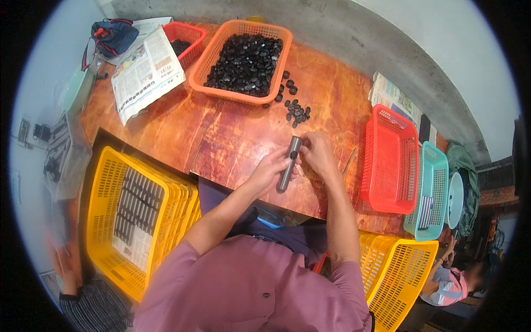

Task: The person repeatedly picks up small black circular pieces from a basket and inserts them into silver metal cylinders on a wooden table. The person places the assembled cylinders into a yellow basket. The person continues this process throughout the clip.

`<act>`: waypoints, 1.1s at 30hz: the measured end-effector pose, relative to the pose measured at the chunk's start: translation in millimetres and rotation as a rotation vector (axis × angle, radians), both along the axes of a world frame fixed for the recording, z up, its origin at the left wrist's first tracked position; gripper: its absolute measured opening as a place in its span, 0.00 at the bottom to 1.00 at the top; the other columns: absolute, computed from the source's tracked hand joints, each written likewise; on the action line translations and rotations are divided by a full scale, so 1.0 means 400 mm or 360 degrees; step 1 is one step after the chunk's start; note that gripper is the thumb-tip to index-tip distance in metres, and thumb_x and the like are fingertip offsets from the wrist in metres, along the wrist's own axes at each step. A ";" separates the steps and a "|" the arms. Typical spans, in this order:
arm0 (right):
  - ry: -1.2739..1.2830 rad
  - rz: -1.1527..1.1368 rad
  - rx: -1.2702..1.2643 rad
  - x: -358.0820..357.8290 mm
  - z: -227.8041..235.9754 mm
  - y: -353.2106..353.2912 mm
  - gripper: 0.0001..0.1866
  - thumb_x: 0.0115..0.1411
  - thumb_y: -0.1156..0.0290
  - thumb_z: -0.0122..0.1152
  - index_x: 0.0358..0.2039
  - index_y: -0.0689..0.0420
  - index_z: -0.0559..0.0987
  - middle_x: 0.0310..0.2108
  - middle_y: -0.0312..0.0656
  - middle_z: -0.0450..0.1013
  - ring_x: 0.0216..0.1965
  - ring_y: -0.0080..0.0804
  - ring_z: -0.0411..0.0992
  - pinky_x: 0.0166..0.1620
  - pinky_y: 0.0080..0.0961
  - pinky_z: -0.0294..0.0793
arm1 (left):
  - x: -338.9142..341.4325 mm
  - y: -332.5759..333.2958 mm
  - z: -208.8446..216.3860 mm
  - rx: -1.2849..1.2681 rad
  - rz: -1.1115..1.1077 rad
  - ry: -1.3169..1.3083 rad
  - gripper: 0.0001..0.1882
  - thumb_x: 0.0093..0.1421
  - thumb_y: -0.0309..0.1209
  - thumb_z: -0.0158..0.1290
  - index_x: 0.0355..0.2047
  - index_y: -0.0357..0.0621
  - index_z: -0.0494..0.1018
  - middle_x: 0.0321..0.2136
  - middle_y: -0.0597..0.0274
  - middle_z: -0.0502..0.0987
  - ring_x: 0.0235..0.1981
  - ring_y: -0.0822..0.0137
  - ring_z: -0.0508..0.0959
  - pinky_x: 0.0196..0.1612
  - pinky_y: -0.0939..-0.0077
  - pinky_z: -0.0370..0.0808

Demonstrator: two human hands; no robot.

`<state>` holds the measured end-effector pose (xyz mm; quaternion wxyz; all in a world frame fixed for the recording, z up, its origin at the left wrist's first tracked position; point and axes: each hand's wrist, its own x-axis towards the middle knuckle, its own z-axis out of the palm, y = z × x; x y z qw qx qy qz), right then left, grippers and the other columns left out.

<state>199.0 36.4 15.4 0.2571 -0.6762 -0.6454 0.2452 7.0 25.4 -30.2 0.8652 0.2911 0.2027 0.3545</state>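
Note:
A grey metal tube [284,180] with a dark piece midway along it is held at a slant above the near part of the wooden table. My left hand [270,170] is closed around its middle, fingers behind and thumb in front. Close beside the tube's upper end is my right hand [319,155], its fingers curled together. Whatever those fingers hold, if anything, is hidden. Just beyond my hands, several small black oval caps [298,113] lie loose on the table [232,138].
An orange basket [197,83] full of black pieces stands at the back. Left are newspaper [146,74], a small red basket [191,52] and yellow crates [99,232] holding tubes. Right are red [387,207] and green baskets [440,193], more yellow crates [426,254] and another person [448,288].

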 end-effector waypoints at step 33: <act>0.0182 -0.0130 0.0641 -0.079 0.104 -0.205 0.13 0.56 0.79 0.67 0.43 0.59 0.81 0.31 0.45 0.75 0.27 0.36 0.75 0.30 0.30 0.75 | -0.016 -0.011 -0.004 0.0020 -0.0174 -0.0067 0.28 0.74 0.32 0.47 0.70 0.39 0.56 0.46 0.58 0.76 0.39 0.67 0.79 0.43 0.72 0.80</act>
